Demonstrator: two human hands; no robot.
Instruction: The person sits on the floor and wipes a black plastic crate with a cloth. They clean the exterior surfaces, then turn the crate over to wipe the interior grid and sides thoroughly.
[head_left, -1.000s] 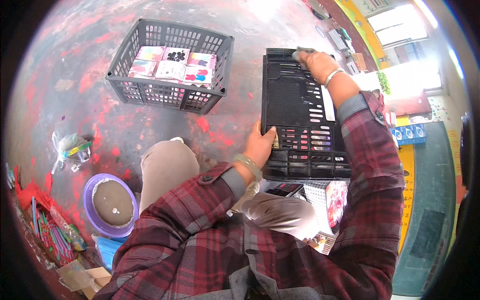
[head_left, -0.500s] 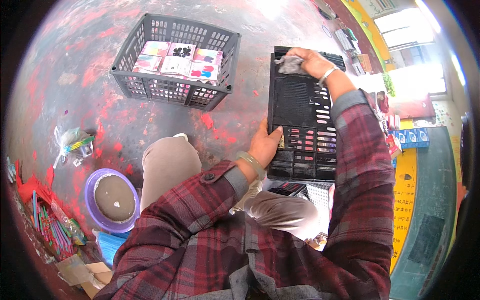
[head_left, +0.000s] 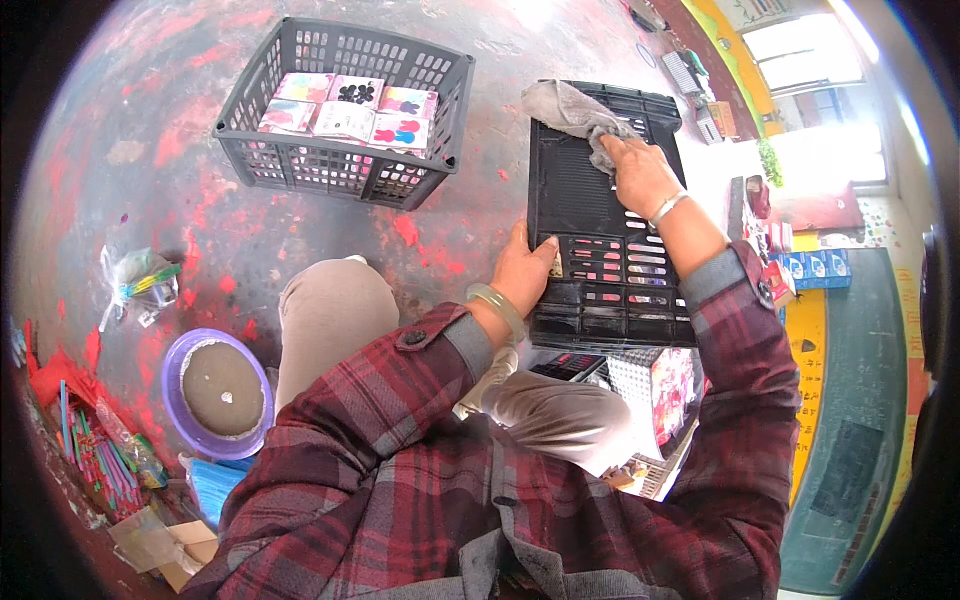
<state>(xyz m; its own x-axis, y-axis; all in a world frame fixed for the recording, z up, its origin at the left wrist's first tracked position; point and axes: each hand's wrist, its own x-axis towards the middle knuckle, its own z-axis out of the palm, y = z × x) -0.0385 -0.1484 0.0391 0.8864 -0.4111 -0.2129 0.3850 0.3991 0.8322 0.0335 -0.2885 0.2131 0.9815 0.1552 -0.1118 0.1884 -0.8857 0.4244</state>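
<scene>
Head view: the left hand (head_left: 522,274) grips one black tray (head_left: 572,185). The right hand (head_left: 645,176) clutches one grey cloth (head_left: 572,108) on it; one crate (head_left: 290,168) sits left of the tray.

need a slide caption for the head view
Right hand holds a grey cloth on a black slotted tray while the left hand grips its edge.

The right hand (head_left: 645,178) presses grey cloth (head_left: 575,108) on black panel (head_left: 570,190).

Head view: wide fisheye, left of a side-by-side pair. Faces down and forward over plaid shirt (head_left: 450,490), shirt nearest, left hand (head_left: 522,272) and right hand (head_left: 642,175) farther out. Green chalkboard (head_left: 865,390) curves along right rim.
</scene>
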